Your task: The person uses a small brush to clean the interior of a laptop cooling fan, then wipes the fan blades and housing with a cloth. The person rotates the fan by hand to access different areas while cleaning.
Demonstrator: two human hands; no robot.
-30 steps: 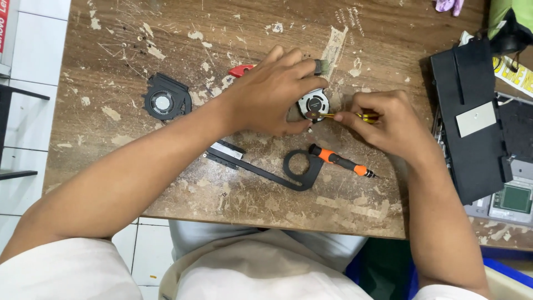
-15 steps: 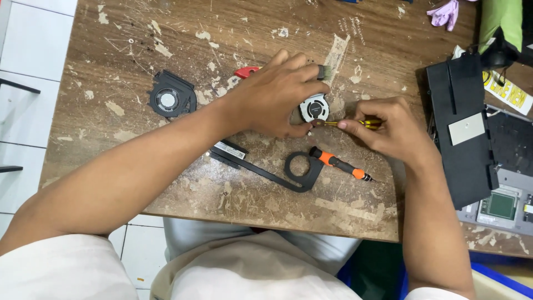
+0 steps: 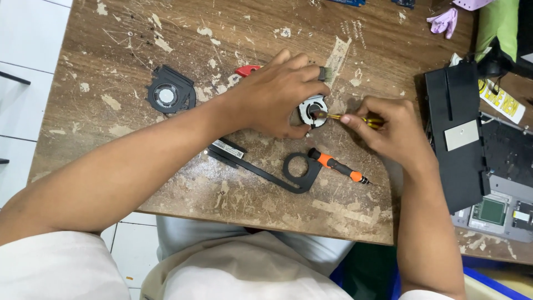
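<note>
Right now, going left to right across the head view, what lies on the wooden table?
Black fan → left hand → small round fan → yellow screwdriver → right hand → black laptop base.

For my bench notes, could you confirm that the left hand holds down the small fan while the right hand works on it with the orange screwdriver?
Not quite: the head view shows the orange screwdriver lying unused on the table. The right hand works with a yellow screwdriver. The rest holds: the left hand holds down the small fan.
</note>
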